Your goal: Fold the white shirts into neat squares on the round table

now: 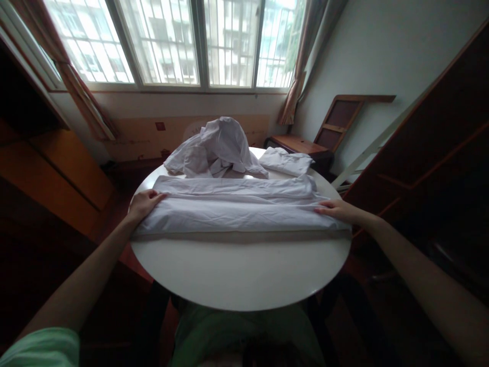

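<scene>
Head camera: a white cloth, folded into a long band, lies flat across the middle of a round white table, its long axis running from the table's left edge to its right edge, the ends pointing at those two edges. The near long side of the cloth runs parallel to the table's near edge, with bare tabletop between them. The left hand rests palm down on the cloth's left end at the table's left edge, fingers stretched flat and gripping nothing. The right hand lies on the cloth's right end near the right edge, fingers extended and pressed on the fabric. Just behind the band, at the table's far edge, sits a crumpled heap of white cloth. To its right, at the far right edge, lies a smaller folded white piece. Beyond the table stands a barred window.
</scene>
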`<state>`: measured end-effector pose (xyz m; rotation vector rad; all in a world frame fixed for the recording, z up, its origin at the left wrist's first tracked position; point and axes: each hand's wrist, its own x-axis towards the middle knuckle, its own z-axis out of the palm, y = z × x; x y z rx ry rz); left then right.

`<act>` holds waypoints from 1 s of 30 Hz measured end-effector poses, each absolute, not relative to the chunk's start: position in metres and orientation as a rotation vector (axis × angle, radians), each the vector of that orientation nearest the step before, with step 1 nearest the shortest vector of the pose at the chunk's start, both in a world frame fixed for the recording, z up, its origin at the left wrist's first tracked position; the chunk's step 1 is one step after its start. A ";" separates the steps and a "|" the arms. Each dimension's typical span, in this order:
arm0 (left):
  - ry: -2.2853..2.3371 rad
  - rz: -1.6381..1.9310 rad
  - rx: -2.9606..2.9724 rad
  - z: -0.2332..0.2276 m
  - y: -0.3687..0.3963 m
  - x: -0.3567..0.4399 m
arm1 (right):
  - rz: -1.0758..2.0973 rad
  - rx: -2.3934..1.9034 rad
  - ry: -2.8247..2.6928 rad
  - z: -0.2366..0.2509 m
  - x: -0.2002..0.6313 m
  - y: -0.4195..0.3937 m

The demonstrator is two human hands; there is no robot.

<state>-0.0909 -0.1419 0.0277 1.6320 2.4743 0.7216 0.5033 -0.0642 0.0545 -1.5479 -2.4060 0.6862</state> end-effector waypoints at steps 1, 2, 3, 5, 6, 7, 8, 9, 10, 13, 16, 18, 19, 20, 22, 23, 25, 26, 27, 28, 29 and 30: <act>2.496 0.697 1.633 0.027 -0.143 -0.090 | 0.669 -1.562 -2.392 0.054 0.502 -0.065; 2.520 0.669 1.636 0.027 -0.144 -0.089 | 0.640 -1.574 -2.376 0.053 0.500 -0.066; 2.549 0.641 1.635 0.027 -0.146 -0.087 | 0.602 -1.587 -2.358 0.052 0.498 -0.067; 2.554 0.594 1.680 0.029 -0.150 -0.085 | 0.492 -1.615 -2.316 0.049 0.495 -0.071; 2.533 0.572 1.714 0.030 -0.152 -0.084 | 0.436 -1.631 -2.285 0.048 0.495 -0.073; 2.512 0.549 1.742 0.031 -0.153 -0.083 | 0.399 -1.647 -2.251 0.047 0.496 -0.074; 2.495 0.524 1.762 0.033 -0.154 -0.082 | 0.386 -1.657 -2.219 0.046 0.497 -0.076; 2.487 0.497 1.774 0.034 -0.155 -0.082 | 0.408 -1.660 -2.198 0.046 0.500 -0.077; 2.489 0.464 1.776 0.035 -0.155 -0.082 | 0.463 -1.651 -2.188 0.047 0.504 -0.078; 2.532 0.388 1.767 0.036 -0.154 -0.081 | 0.708 -1.575 -2.197 0.051 0.517 -0.081; 2.605 0.385 1.771 0.036 -0.154 -0.080 | 0.866 -1.507 -2.119 0.052 0.526 -0.080; 2.642 0.410 1.778 0.036 -0.154 -0.079 | 0.895 -1.503 -2.013 0.047 0.528 -0.077; 2.649 0.434 1.777 0.036 -0.154 -0.078 | 0.884 -1.516 -1.946 0.044 0.529 -0.076; 2.645 0.461 1.773 0.036 -0.154 -0.078 | 0.860 -1.532 -1.873 0.041 0.530 -0.076; 2.611 0.533 1.733 0.036 -0.155 -0.081 | 0.790 -1.543 -1.710 0.035 0.536 -0.079; 2.579 0.574 1.697 0.036 -0.157 -0.084 | 0.763 -1.534 -1.630 0.033 0.540 -0.082; 2.501 0.686 1.575 0.035 -0.162 -0.092 | 0.744 -1.499 -1.496 0.029 0.550 -0.093; 2.453 0.753 1.503 0.034 -0.167 -0.097 | 0.747 -1.483 -1.453 0.027 0.556 -0.100; 2.412 0.827 1.433 0.032 -0.172 -0.103 | 0.751 -1.477 -1.428 0.026 0.560 -0.107; 2.375 0.894 1.377 0.030 -0.178 -0.109 | 0.757 -1.479 -1.423 0.025 0.564 -0.114; 2.341 0.943 1.338 0.027 -0.185 -0.114 | 0.763 -1.488 -1.435 0.024 0.566 -0.120; 2.304 0.977 1.324 0.024 -0.192 -0.119 | 0.771 -1.504 -1.464 0.023 0.567 -0.126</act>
